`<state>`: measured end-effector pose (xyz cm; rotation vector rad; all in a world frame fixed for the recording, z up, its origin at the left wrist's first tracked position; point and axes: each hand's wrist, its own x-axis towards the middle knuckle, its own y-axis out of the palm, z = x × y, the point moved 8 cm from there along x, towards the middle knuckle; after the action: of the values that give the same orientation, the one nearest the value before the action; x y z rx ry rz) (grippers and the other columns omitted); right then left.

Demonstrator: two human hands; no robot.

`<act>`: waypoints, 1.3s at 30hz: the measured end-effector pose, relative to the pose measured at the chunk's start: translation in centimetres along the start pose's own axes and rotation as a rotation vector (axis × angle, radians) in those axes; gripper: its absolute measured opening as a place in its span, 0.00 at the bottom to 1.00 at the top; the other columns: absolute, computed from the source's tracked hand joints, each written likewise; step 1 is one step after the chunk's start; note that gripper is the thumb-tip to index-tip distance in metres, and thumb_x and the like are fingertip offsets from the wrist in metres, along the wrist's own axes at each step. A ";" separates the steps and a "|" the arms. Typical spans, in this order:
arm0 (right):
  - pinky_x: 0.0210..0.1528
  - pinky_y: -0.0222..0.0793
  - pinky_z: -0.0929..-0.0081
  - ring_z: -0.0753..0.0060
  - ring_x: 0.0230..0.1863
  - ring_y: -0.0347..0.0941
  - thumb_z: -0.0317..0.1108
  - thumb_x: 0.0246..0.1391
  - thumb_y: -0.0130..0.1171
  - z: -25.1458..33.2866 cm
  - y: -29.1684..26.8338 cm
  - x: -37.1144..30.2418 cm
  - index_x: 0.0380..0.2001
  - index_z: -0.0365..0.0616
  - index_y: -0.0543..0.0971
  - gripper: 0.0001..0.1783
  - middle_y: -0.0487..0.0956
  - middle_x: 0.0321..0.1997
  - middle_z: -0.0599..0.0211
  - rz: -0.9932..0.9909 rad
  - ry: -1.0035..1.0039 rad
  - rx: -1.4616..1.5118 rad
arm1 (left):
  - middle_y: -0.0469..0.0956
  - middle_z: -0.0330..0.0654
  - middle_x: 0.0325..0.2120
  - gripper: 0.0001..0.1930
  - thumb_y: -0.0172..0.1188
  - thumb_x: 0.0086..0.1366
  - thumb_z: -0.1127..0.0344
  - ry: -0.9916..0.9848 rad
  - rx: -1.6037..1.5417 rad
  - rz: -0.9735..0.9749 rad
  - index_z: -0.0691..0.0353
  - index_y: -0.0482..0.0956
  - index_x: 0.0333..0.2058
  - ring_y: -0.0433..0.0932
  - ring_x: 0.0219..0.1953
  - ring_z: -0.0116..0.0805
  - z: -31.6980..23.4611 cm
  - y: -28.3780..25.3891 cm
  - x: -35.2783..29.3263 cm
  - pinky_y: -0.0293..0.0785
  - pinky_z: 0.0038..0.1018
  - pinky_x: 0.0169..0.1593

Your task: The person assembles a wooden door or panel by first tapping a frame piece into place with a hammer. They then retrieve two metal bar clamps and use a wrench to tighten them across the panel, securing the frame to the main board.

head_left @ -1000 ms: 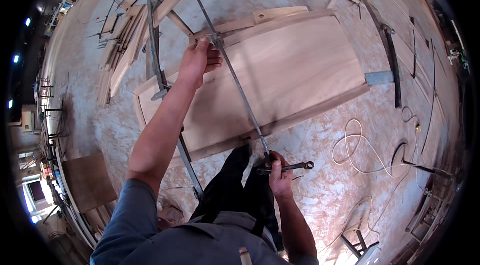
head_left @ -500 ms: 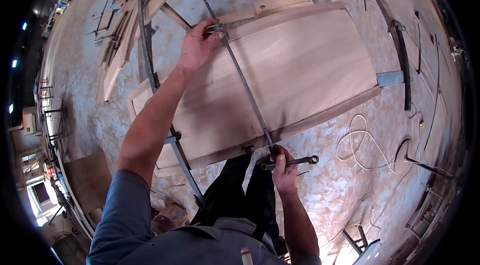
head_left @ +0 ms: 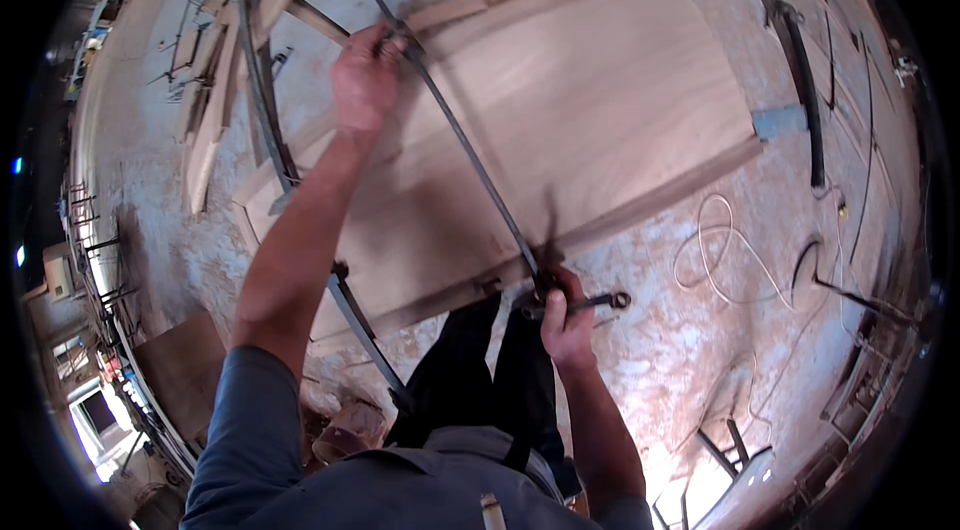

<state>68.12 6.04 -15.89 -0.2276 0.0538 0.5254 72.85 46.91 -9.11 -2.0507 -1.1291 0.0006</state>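
Note:
A large pale wooden panel [head_left: 590,120] lies flat on the dusty floor. A long dark metal bar clamp [head_left: 470,155] runs diagonally across it. My left hand [head_left: 362,80] grips the clamp's far end at the panel's far edge. At the near edge, my right hand [head_left: 565,318] is closed on a dark wrench [head_left: 590,304] beside the clamp's near end. A second bar clamp [head_left: 290,180] crosses the panel's left side.
Wooden strips [head_left: 205,120] and metal rods lie at the far left. A white cable [head_left: 725,250] coils on the floor at right, beside a black hose [head_left: 805,90]. A brown board [head_left: 175,380] sits at lower left. My dark trouser legs [head_left: 470,370] stand at the panel's near edge.
The view has closed in on the panel. My left hand shifted along the far edge onto the clamp's far end. My right hand stays on the wrench at the near end.

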 end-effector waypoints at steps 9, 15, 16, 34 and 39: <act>0.41 0.68 0.62 0.53 0.38 0.73 0.41 0.62 0.46 -1.8 0.7 -0.5 0.48 0.33 0.71 0.21 0.76 0.37 0.51 0.030 0.030 -0.009 | 0.75 0.48 0.35 0.11 0.63 0.54 0.76 0.150 0.048 -0.035 0.65 0.79 0.38 0.75 0.37 0.44 -3.4 -0.6 0.2 0.73 0.32 0.42; 0.39 0.68 0.63 0.54 0.35 0.71 0.38 0.60 0.47 -1.7 0.6 -0.7 0.45 0.35 0.71 0.17 0.74 0.33 0.53 -0.004 0.023 -0.046 | 0.74 0.48 0.35 0.12 0.63 0.54 0.76 0.215 0.070 -0.044 0.66 0.78 0.39 0.75 0.38 0.49 -3.2 -0.3 0.2 0.72 0.36 0.43; 0.38 0.67 0.63 0.53 0.34 0.71 0.38 0.60 0.47 -1.7 0.6 -0.8 0.44 0.35 0.71 0.17 0.74 0.32 0.53 0.003 0.034 -0.054 | 0.74 0.49 0.35 0.12 0.63 0.54 0.76 0.220 0.092 -0.050 0.66 0.78 0.39 0.75 0.38 0.50 -3.2 -0.3 0.1 0.72 0.36 0.44; 0.32 0.71 0.63 0.51 0.30 0.74 0.41 0.62 0.46 -1.6 0.9 -0.9 0.44 0.36 0.70 0.18 0.75 0.32 0.52 0.007 -0.031 -0.114 | 0.73 0.50 0.37 0.11 0.62 0.54 0.77 0.287 0.075 -0.072 0.67 0.77 0.38 0.74 0.40 0.50 -2.4 -0.4 2.4 0.73 0.36 0.42; 0.34 0.71 0.66 0.55 0.32 0.74 0.41 0.62 0.47 -2.2 0.8 -1.2 0.46 0.35 0.69 0.19 0.75 0.33 0.53 0.009 -0.035 -0.151 | 0.74 0.49 0.37 0.10 0.63 0.54 0.75 0.230 0.106 0.005 0.66 0.78 0.37 0.75 0.40 0.50 -0.9 0.0 2.8 0.73 0.36 0.43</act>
<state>66.73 5.62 -18.06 -0.3655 -0.0190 0.5431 74.86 48.31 -7.57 -1.9051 -0.9609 -0.1648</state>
